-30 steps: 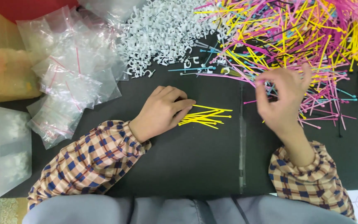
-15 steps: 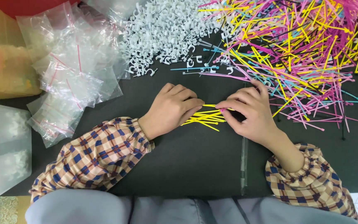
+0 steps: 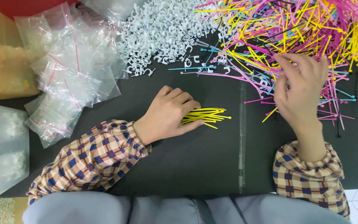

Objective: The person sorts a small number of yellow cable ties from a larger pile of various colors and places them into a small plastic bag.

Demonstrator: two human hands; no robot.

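Left hand [image 3: 168, 114] is pinching a yellow cable-tie bundle [image 3: 206, 115] against the tabletop [image 3: 187, 166]; right hand [image 3: 301, 89], fingers loosely spread, is touching the mixed cable-tie pile [image 3: 295, 33].

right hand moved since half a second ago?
Yes. The right hand left the yellow bundle under the left hand and went up-right onto the mixed tie pile.

Two hands: left hand [image 3: 168, 114], right hand [image 3: 301, 87]. One bundle of yellow ties [image 3: 206, 116]. Two clear bins [image 3: 1, 151], at 9 o'clock. Loose ties [image 3: 295, 29], white clips [image 3: 162, 29], bags [image 3: 67, 70]: too many to count.
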